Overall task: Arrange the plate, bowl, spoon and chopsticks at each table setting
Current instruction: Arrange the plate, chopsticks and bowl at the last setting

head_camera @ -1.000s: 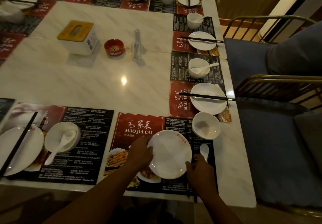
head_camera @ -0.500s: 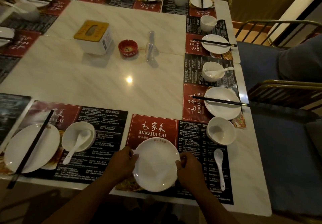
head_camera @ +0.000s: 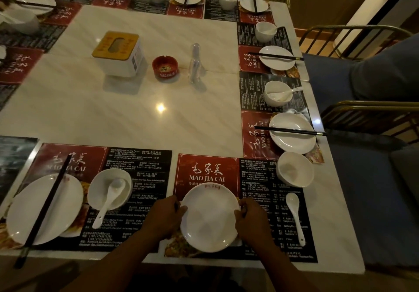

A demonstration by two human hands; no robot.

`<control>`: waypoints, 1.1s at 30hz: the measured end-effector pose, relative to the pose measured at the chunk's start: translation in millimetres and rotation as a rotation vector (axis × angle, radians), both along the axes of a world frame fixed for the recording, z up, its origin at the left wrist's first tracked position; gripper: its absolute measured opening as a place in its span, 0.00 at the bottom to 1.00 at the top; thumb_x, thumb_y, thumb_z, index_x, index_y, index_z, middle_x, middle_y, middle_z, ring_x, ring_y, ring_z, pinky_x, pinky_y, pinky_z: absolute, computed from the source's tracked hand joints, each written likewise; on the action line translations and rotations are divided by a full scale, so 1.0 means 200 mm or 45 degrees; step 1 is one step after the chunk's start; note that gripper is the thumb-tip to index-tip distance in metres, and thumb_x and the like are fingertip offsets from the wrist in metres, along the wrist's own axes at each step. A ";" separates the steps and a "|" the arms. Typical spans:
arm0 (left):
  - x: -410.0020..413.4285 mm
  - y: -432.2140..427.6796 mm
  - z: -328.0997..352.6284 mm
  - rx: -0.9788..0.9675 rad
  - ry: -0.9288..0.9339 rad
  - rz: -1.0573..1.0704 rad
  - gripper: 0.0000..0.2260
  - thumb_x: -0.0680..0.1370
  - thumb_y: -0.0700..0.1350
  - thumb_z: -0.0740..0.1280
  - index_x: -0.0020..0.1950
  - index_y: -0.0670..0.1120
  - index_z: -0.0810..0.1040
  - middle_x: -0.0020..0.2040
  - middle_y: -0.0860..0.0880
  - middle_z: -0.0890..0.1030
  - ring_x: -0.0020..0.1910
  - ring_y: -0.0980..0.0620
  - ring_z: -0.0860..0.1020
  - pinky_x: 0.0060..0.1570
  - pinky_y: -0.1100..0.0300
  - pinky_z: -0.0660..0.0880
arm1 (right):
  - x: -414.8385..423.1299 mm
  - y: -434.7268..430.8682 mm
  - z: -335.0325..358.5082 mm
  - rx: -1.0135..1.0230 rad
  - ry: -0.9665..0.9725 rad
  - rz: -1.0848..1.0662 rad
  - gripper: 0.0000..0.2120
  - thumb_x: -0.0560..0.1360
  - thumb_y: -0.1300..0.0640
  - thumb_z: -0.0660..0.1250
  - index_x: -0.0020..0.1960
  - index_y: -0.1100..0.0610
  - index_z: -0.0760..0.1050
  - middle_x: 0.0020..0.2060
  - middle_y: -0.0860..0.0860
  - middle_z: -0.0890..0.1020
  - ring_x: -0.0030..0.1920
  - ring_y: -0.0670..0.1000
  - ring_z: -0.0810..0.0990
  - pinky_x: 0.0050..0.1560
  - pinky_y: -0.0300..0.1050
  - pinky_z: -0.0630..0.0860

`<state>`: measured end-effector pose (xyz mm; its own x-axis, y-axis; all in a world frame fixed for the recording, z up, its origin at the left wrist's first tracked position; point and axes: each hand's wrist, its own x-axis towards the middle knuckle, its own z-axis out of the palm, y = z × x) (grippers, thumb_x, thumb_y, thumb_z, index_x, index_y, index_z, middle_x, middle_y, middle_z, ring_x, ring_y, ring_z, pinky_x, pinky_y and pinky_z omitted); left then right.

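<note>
plate: sits on the near placemat, just under the red logo panel, so it lands where the neighbouring settings have theirs.
left hand: fingers curled on the plate's left rim, pinching it.
right hand: same deal on the right rim. Both hands are holding the plate; looks to me like a two-sided grip for nudging it square on the mat. Can't tell if it's resting flat or a hair off the surface.
bowl: empty, at the far right corner of this mat, well apart from the plate, just beside the next setting's plate.
spoon: lying on the mat right of the plate, handle toward the surface edge, not in the bowl yet.
chopsticks: none visible at this setting. Couldn't spot a spare pair either.
finished setting on the left: chopsticks laid across its plate, spoon in its bowl. That's the pattern to copy.
my guess for what's left: spoon into bowl, chopsticks across plate.
</note>
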<state>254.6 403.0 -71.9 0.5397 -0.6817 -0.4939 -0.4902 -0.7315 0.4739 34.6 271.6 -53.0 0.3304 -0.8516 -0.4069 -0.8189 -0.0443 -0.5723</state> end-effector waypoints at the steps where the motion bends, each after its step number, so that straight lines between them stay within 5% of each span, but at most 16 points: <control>1: 0.01 0.00 0.00 0.002 -0.008 -0.015 0.10 0.77 0.56 0.69 0.40 0.55 0.74 0.36 0.56 0.78 0.34 0.60 0.76 0.30 0.65 0.67 | 0.00 0.00 0.00 -0.003 -0.001 -0.009 0.11 0.75 0.59 0.71 0.56 0.52 0.77 0.45 0.46 0.78 0.46 0.46 0.78 0.46 0.40 0.75; 7: 0.03 -0.01 0.02 0.014 0.005 -0.049 0.10 0.77 0.56 0.69 0.41 0.53 0.75 0.37 0.55 0.78 0.36 0.59 0.77 0.31 0.65 0.69 | 0.00 0.01 -0.01 0.034 0.018 -0.023 0.11 0.75 0.58 0.71 0.57 0.52 0.76 0.45 0.44 0.78 0.45 0.45 0.77 0.38 0.33 0.69; 13: 0.02 -0.02 0.04 0.011 0.007 -0.065 0.10 0.78 0.55 0.69 0.40 0.53 0.73 0.38 0.55 0.78 0.37 0.59 0.76 0.32 0.65 0.67 | 0.01 0.02 -0.01 0.064 0.003 -0.054 0.11 0.76 0.58 0.71 0.57 0.51 0.76 0.47 0.46 0.80 0.48 0.47 0.79 0.45 0.39 0.76; 22: 0.02 0.00 0.05 -0.016 0.029 -0.064 0.09 0.78 0.54 0.69 0.41 0.52 0.74 0.38 0.54 0.78 0.37 0.58 0.77 0.34 0.65 0.71 | 0.01 0.02 -0.01 0.038 -0.009 -0.055 0.11 0.75 0.57 0.71 0.56 0.49 0.76 0.41 0.41 0.77 0.43 0.43 0.78 0.39 0.37 0.72; 27: 0.02 -0.02 0.06 -0.079 -0.094 0.015 0.09 0.77 0.56 0.69 0.43 0.54 0.73 0.37 0.56 0.78 0.35 0.59 0.78 0.36 0.61 0.78 | -0.07 0.02 0.05 -0.057 -0.067 -0.149 0.05 0.76 0.56 0.70 0.46 0.47 0.75 0.41 0.44 0.79 0.42 0.42 0.78 0.38 0.35 0.72; 33: -0.09 -0.17 0.14 -0.238 -0.149 -0.029 0.05 0.78 0.54 0.68 0.47 0.56 0.73 0.39 0.57 0.77 0.36 0.59 0.77 0.36 0.62 0.77 | -0.35 -0.04 0.06 -0.355 0.297 -0.183 0.04 0.77 0.53 0.66 0.44 0.51 0.74 0.42 0.47 0.76 0.43 0.50 0.78 0.40 0.44 0.74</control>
<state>236.6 368.6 -43.5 0.5693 -0.7684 -0.2923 -0.5655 -0.6241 0.5392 -35.7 263.3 -40.3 0.1254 -0.9711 -0.2030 -0.9347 -0.0470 -0.3524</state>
